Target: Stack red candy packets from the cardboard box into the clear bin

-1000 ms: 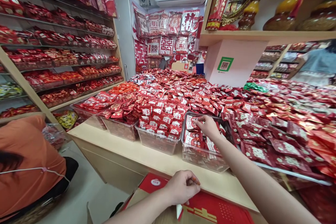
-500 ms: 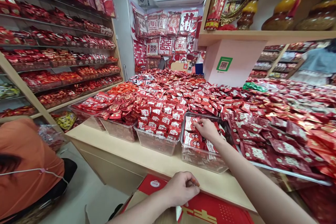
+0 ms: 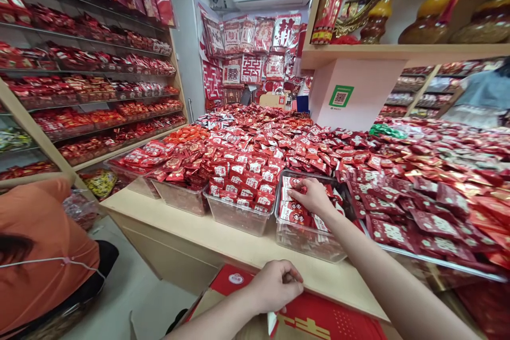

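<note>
My right hand (image 3: 313, 197) reaches into a clear plastic bin (image 3: 306, 244) of small red-and-white packets (image 3: 292, 213). Its fingers are bent and pressed together on a packet at the bin's left side; how firmly they grip it is partly hidden. Lower down, in front of the counter edge, my left hand (image 3: 277, 286) is closed, palm turned down. A white pointed tip (image 3: 271, 322) sticks out beneath it, and the rest of whatever it holds is hidden. Below that hand lies a red and brown cardboard box (image 3: 314, 319) with yellow print.
Clear bins of red packets (image 3: 239, 215) line the pale wooden counter (image 3: 191, 236). Darker packets (image 3: 422, 223) are heaped to the right. Shelves of red packets (image 3: 91, 87) rise on the left. A person in orange (image 3: 43, 255) is at lower left; an overhead shelf (image 3: 398, 54) holds ornaments.
My right hand has shifted slightly left and down over the packets in the bin. My left hand has stayed in place. The person in orange has moved an arm.
</note>
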{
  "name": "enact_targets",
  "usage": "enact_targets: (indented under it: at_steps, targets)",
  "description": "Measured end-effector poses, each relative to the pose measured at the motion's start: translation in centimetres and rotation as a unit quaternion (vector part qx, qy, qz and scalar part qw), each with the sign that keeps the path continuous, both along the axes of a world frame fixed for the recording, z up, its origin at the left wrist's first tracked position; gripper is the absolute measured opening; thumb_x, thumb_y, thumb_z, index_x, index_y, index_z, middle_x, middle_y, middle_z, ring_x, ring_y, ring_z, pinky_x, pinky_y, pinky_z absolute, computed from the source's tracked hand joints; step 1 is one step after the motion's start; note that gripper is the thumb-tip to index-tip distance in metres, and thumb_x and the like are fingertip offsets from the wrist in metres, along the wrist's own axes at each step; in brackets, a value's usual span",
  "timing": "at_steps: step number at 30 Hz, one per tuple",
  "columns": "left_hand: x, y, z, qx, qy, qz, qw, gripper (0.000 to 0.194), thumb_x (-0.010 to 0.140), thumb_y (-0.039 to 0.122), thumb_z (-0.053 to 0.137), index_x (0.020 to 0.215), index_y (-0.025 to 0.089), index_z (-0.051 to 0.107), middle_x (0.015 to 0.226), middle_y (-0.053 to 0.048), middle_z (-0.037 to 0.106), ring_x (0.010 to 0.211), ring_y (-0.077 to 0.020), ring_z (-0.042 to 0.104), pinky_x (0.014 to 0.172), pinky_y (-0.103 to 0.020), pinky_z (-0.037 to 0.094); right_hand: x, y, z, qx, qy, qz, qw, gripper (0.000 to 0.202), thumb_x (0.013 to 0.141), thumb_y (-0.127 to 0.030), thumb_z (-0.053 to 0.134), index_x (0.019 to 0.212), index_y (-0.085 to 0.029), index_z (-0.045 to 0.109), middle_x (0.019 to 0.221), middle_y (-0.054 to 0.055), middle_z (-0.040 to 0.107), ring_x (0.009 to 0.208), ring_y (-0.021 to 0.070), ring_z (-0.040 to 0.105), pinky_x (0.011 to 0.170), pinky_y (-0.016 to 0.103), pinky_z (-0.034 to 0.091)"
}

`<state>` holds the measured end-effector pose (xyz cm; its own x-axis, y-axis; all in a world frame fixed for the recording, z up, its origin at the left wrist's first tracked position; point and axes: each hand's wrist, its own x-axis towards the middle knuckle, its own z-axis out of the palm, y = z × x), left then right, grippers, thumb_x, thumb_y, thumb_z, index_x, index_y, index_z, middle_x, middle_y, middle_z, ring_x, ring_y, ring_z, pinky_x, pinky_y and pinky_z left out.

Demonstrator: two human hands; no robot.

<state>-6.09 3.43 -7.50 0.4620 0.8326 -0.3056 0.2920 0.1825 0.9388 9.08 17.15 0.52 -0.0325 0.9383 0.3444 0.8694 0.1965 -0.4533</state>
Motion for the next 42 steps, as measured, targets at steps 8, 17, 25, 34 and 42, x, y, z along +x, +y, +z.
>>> enact_targets:
  at_steps: [8,17,25,34,42]
  targets:
    - [0.2,-0.1,1.4,0.016,-0.05,0.046,0.998,0.02,0.068,0.034,0.052,0.075,0.016,0.051,0.049,0.007,0.039,0.033,-0.005,0.037,0.031,-0.017,0.035,-0.2,0.4,1.0,0.036,0.038,0.002,0.999,0.024,0.066,-0.039,0.058,0.069,-0.015,0.06,0.08,0.008,0.057,0.083,0.0203,0.05,0.075,0.031,0.035]
    - [-0.1,-0.4,4.0,0.063,-0.281,0.229,0.93,0.029,0.077,0.044,0.045,0.089,0.018,0.048,0.046,0.009,0.035,0.04,-0.0056,0.041,0.043,-0.017,0.036,-1.1,-16.2,0.5,-0.129,0.247,0.124,0.952,0.024,0.075,-0.041,0.048,0.076,-0.018,0.054,0.068,0.003,0.058,0.062,0.0143,0.051,0.057,0.026,0.04]
    - [0.2,-1.1,4.5,0.102,-0.276,0.203,0.934,0.026,0.073,0.033,0.054,0.095,0.019,0.049,0.07,0.003,0.052,0.061,-0.007,0.049,0.058,-0.019,0.041,-2.4,-17.2,-4.1,-0.336,0.469,0.179,0.797,0.033,0.061,-0.04,0.064,0.074,-0.016,0.046,0.061,-0.003,0.051,0.051,0.0082,0.045,0.048,0.022,0.039]
    - [-0.1,0.1,4.2,0.015,-0.288,0.134,0.948,0.02,0.067,0.031,0.061,0.071,0.012,0.055,0.064,0.0,0.057,0.059,-0.0089,0.052,0.06,-0.023,0.042,-0.1,-16.4,-3.4,-0.205,0.421,0.142,0.872,0.027,0.073,-0.042,0.052,0.068,-0.015,0.053,0.06,-0.002,0.05,0.057,0.0093,0.045,0.055,0.022,0.037]
    - [-0.1,-0.1,4.3,-0.047,-0.28,0.097,0.954,0.03,0.066,0.034,0.062,0.085,0.015,0.047,0.077,0.0,0.056,0.067,-0.0109,0.054,0.062,-0.026,0.046,0.0,-16.2,-3.6,-0.181,0.38,0.137,0.897,0.029,0.075,-0.043,0.048,0.067,-0.016,0.056,0.059,-0.002,0.052,0.057,0.0109,0.046,0.054,0.022,0.037]
